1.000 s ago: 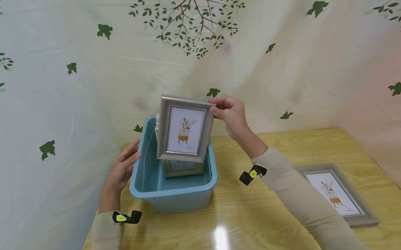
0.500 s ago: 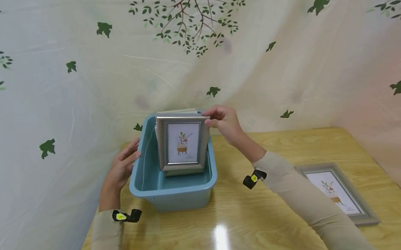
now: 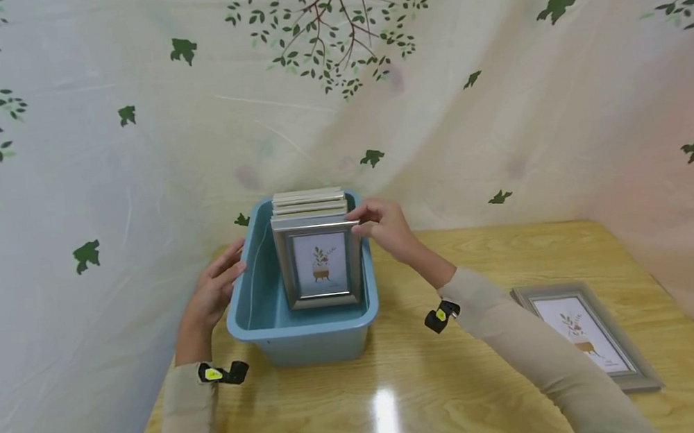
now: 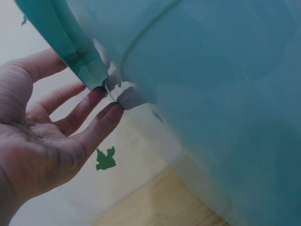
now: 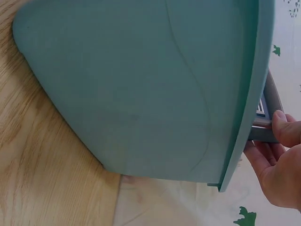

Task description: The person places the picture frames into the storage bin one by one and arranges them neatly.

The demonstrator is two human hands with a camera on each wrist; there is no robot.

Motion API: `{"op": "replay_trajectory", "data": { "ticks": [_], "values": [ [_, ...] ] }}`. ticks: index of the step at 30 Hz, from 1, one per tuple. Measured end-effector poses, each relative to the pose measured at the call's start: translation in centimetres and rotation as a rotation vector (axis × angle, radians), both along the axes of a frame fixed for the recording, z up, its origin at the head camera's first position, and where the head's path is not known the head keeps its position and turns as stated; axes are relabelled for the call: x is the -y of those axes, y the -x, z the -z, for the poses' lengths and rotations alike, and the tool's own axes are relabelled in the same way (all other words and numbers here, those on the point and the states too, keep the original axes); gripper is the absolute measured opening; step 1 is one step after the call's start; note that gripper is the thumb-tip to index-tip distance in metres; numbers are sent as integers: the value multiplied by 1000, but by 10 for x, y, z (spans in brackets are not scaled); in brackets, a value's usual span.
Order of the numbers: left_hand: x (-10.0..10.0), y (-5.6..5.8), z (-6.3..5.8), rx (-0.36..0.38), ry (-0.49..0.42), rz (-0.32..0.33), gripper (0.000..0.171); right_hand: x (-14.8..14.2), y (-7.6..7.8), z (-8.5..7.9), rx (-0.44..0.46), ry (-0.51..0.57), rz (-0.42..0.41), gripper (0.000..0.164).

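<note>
A grey picture frame [image 3: 321, 266] with a potted-plant print stands upright in a blue plastic bin [image 3: 304, 330]. My right hand [image 3: 386, 232] pinches its upper right corner between thumb and fingers. In the right wrist view the thumb of the right hand [image 5: 282, 155] lies on the frame's edge, just above the bin rim; the bin wall hides most of the frame. My left hand [image 3: 213, 292] rests against the bin's left side. The left wrist view has the fingertips of the left hand [image 4: 61, 122] touching the wall under the rim. Several more frames [image 3: 309, 198] stand behind the front one.
Another grey picture frame [image 3: 584, 336] lies face up on the wooden table [image 3: 316, 415], partly behind the right sleeve. A pale curtain [image 3: 427, 132] with leaf prints hangs behind the table and along its sides.
The picture frame in my right hand has gone from tilted above the bin down into it, and now stands straight in front of the others. The left hand has stayed at the bin.
</note>
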State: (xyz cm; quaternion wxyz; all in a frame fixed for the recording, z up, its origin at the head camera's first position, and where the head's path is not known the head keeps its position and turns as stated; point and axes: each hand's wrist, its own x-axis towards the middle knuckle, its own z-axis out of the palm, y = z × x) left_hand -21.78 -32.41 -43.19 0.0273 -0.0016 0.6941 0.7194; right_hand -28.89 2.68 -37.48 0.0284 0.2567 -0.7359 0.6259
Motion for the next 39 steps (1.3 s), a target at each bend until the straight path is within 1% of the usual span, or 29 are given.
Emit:
{"op": "replay_trajectory", "data": {
  "ticks": [4, 12, 18, 22, 25, 31, 35, 39],
  "values": [
    [-1, 1, 0, -1, -2, -2, 63, 0, 3, 2, -4, -28, -11, 14],
    [-1, 1, 0, -4, -6, -4, 63, -2, 4, 5, -20, -107, -27, 14],
    [1, 1, 1, -26, -14, 14, 61, -2, 6, 4, -18, -137, -26, 14],
    [1, 3, 1, -25, -12, 14, 61, -1, 6, 2, -13, -139, -19, 15],
    [1, 4, 1, -23, -6, 11, 62, -1, 6, 1, -13, -121, -19, 15],
    [2, 4, 2, -20, -6, 22, 62, -3, 3, 1, -3, -89, -59, 15],
    [2, 3, 1, -20, -6, 23, 62, -5, 1, 1, -3, -127, -84, 14],
    [2, 3, 0, -20, -7, 24, 62, -4, 2, 0, -44, -188, -100, 14]
  ]
}}
